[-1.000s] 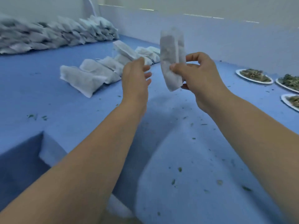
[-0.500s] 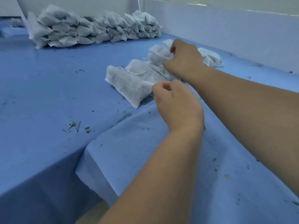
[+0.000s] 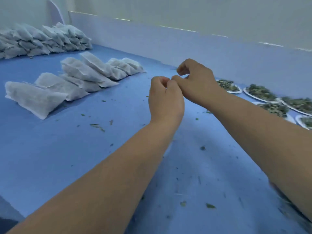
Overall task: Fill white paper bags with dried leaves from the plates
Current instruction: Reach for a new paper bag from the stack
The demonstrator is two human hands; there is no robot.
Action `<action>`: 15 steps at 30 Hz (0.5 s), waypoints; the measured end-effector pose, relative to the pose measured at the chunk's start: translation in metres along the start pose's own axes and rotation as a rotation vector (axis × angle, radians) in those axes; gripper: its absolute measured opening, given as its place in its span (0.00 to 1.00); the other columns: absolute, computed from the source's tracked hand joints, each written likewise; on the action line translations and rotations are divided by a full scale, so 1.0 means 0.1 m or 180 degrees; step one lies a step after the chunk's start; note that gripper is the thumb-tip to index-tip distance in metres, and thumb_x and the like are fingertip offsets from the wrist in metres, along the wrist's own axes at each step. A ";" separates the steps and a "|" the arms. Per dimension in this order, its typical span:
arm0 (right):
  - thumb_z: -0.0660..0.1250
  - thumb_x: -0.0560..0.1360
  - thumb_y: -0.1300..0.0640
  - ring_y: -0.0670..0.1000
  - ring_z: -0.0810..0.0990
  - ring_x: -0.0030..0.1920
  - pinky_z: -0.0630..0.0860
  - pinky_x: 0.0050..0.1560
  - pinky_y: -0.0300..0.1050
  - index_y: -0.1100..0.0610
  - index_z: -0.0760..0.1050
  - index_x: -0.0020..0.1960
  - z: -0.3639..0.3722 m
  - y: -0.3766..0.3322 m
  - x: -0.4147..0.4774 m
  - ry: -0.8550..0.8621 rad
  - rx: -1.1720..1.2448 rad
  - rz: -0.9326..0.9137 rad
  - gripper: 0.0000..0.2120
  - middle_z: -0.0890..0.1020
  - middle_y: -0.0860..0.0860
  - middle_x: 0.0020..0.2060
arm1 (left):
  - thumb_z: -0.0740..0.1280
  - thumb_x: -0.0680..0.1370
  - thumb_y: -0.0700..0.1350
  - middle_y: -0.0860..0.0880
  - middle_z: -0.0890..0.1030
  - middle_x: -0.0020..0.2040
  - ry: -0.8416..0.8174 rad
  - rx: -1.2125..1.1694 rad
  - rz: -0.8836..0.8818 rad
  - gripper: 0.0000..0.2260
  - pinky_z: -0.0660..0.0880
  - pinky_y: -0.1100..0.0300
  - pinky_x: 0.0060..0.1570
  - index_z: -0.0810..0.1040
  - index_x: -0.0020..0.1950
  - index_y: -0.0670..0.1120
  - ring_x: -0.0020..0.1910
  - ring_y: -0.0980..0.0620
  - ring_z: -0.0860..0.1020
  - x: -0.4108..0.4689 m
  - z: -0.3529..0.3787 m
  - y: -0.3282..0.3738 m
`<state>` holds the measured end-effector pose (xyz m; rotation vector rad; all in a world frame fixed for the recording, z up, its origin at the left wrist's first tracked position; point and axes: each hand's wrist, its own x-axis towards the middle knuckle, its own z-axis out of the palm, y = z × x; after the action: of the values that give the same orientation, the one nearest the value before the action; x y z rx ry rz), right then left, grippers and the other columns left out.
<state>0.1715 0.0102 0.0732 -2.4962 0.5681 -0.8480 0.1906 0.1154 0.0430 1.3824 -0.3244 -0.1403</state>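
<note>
Filled bags [image 3: 35, 98] lie far left; plates [image 3: 253, 96] at right hold leaves [image 3: 258, 91], so more remains. My left hand [image 3: 166, 98] and right hand [image 3: 196, 80] curl empty.

We find no writing, label, brand, number or sign that can be read anywhere in this view. The white paper bags [image 3: 35, 98] look plain as far as we can see. So do the plates [image 3: 252, 96], the blue table cover [image 3: 50, 149] and the pale wall [image 3: 202, 14].
</note>
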 end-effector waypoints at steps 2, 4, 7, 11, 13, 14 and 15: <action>0.68 0.74 0.50 0.47 0.78 0.51 0.71 0.46 0.40 0.51 0.76 0.56 -0.44 0.41 -0.20 0.0093 -0.0156 0.0209 0.12 0.80 0.43 0.51 | 0.59 0.79 0.46 0.54 0.78 0.46 -0.0315 0.0092 0.0041 0.03 0.70 0.59 0.38 0.72 0.49 0.52 0.42 0.56 0.77 -0.24 0.45 -0.01; 0.68 0.74 0.49 0.45 0.78 0.50 0.70 0.42 0.37 0.50 0.76 0.55 -0.87 0.81 -0.42 0.0139 -0.0327 0.0437 0.11 0.79 0.41 0.49 | 0.58 0.79 0.45 0.53 0.78 0.46 -0.0622 0.0107 0.0061 0.04 0.71 0.62 0.37 0.72 0.49 0.53 0.40 0.59 0.76 -0.48 0.84 -0.04; 0.67 0.75 0.50 0.47 0.80 0.48 0.71 0.41 0.39 0.50 0.75 0.55 -1.38 1.37 -0.72 0.0138 -0.0535 0.0764 0.10 0.80 0.44 0.50 | 0.57 0.79 0.44 0.52 0.77 0.44 -0.0964 0.0181 -0.0072 0.05 0.73 0.53 0.43 0.72 0.49 0.51 0.42 0.50 0.75 -0.69 1.32 -0.10; 0.68 0.77 0.50 0.47 0.78 0.48 0.71 0.39 0.38 0.50 0.74 0.58 -1.63 1.89 -0.82 0.0017 -0.0654 0.1002 0.11 0.78 0.42 0.47 | 0.55 0.78 0.44 0.50 0.76 0.43 -0.1040 0.0429 -0.0239 0.05 0.70 0.50 0.41 0.70 0.47 0.49 0.40 0.47 0.72 -0.65 1.69 -0.26; 0.68 0.77 0.51 0.50 0.79 0.52 0.74 0.45 0.43 0.50 0.76 0.58 -1.59 2.01 -0.66 -0.0035 -0.0750 0.0941 0.11 0.80 0.45 0.50 | 0.55 0.79 0.44 0.51 0.75 0.43 -0.0941 0.0649 -0.0191 0.06 0.70 0.53 0.39 0.71 0.48 0.49 0.39 0.48 0.72 -0.48 1.80 -0.35; 0.68 0.77 0.52 0.51 0.79 0.54 0.75 0.49 0.44 0.50 0.77 0.58 -1.55 2.06 -0.54 -0.0058 -0.0835 0.0881 0.11 0.81 0.47 0.54 | 0.54 0.80 0.44 0.51 0.75 0.43 -0.0906 0.0765 -0.0144 0.07 0.70 0.54 0.38 0.71 0.49 0.48 0.39 0.49 0.72 -0.37 1.85 -0.38; 0.67 0.77 0.53 0.52 0.79 0.56 0.75 0.54 0.45 0.50 0.79 0.59 -1.50 2.11 -0.40 -0.0081 -0.0948 0.0797 0.11 0.81 0.48 0.57 | 0.54 0.80 0.43 0.51 0.75 0.43 -0.0874 0.0850 -0.0104 0.07 0.70 0.54 0.38 0.72 0.50 0.48 0.39 0.50 0.72 -0.26 1.91 -0.42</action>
<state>-0.0040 -0.1827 0.0510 -2.6147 1.0395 -0.6756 0.1116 -0.0643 0.0271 1.6359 -0.5651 -0.3247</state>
